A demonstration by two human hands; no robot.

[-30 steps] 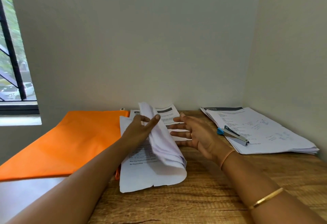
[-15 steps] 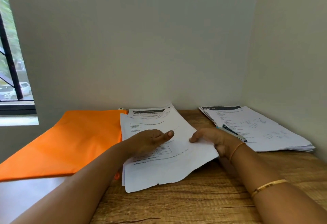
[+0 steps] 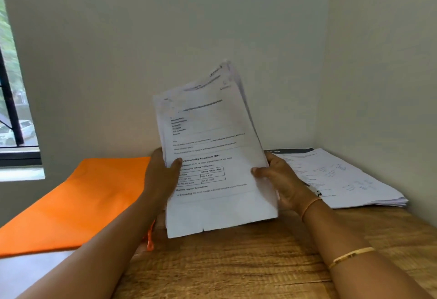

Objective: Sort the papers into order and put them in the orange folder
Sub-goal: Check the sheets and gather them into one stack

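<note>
Head view, printed paper stack [image 3: 212, 156] upright, bottom edge notched, hand-held

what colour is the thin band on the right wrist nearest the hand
Orange, a thin band just below the right hand; head view.

Soft daylight from left window [image 3: 16, 119], mild blur, wide-angle bending at edges

I see the left hand [image 3: 163, 175] and right hand [image 3: 283, 180] gripping the papers [image 3: 212, 152] by both side edges, tilted near upright over the table [image 3: 236, 265]. The orange folder [image 3: 78, 204] lies flat at left. A second paper pile [image 3: 350, 178] lies at right.
</note>
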